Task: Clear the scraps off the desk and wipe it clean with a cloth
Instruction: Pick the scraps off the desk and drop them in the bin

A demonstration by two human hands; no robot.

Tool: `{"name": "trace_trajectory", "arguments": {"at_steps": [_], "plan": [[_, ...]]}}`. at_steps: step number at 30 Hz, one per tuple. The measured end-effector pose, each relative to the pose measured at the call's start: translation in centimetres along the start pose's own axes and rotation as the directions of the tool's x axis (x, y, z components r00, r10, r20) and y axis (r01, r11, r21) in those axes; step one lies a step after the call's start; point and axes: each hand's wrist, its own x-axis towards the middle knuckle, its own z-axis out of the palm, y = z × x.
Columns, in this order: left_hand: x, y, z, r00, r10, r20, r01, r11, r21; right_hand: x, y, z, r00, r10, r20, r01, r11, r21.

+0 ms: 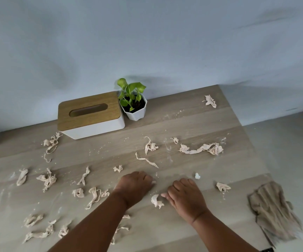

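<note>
Several beige torn scraps litter the wooden desk (192,122): a long one (200,149) at the back right, a clump (47,180) at the left, a thin strip (147,160) in the middle. My left hand (134,184) rests knuckles up at the desk's centre, its fingers curled down onto the surface; nothing shows in it. My right hand (185,195) lies palm down beside it, thumb tip touching a pale scrap (157,200) that lies on the desk. A crumpled brown cloth (272,211) lies at the right front edge, apart from both hands.
A white tissue box (90,115) with a wooden lid stands at the back against the wall. Right beside it is a small potted plant (134,104). Fine crumbs dot the surface. The desk's right edge drops to the floor (289,142).
</note>
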Motion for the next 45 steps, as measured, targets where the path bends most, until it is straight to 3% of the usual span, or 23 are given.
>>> {"name": "trace_trajectory", "arguments": {"at_steps": [6, 12, 15, 18, 24, 28, 32, 38, 45], "plan": [[-0.1, 1.0, -1.6, 0.993, -0.104, 0.053, 0.102, 0.994, 0.044, 1.7, 0.9, -1.5, 0.997, 0.001, 0.076, -0.003, 1.0, 0.03], [-0.9, 2.4, -3.7, 0.97, -0.197, 0.14, 0.209, 0.975, -0.08, 0.8, 1.1, -4.0, 0.975, 0.059, 0.212, -0.089, 0.987, 0.133], [-1.3, 3.0, -3.5, 0.874, -0.39, 0.289, 0.446, 0.88, -0.16, 0.1, 1.6, -4.7, 0.96, 0.117, 0.254, -0.181, 0.951, 0.249], [-2.2, 3.7, -3.4, 0.832, -0.438, 0.34, 0.518, 0.832, -0.197, -0.6, 2.0, -5.5, 0.929, 0.163, 0.332, -0.255, 0.933, 0.254], [-3.4, 6.1, -3.9, 0.8, -0.466, 0.378, 0.569, 0.79, -0.228, -3.2, 3.3, -7.3, 0.884, 0.226, 0.409, -0.331, 0.921, 0.206], [-4.2, 8.1, -4.0, 0.789, -0.509, 0.345, 0.593, 0.779, -0.206, -5.1, 3.8, -7.9, 0.894, 0.227, 0.387, -0.283, 0.954, 0.094], [-4.5, 9.6, -4.4, 0.771, -0.55, 0.322, 0.603, 0.793, -0.087, -7.1, 4.2, -8.3, 0.934, 0.222, 0.281, -0.278, 0.944, 0.179], [-5.0, 10.7, -4.7, 0.797, -0.533, 0.285, 0.567, 0.822, -0.047, -7.7, 3.4, -7.6, 0.94, 0.21, 0.269, -0.277, 0.93, 0.241], [-4.4, 9.7, -3.9, 0.807, -0.49, 0.329, 0.566, 0.8, -0.198, -6.9, 2.4, -5.9, 0.914, 0.217, 0.344, -0.318, 0.909, 0.271]]}}
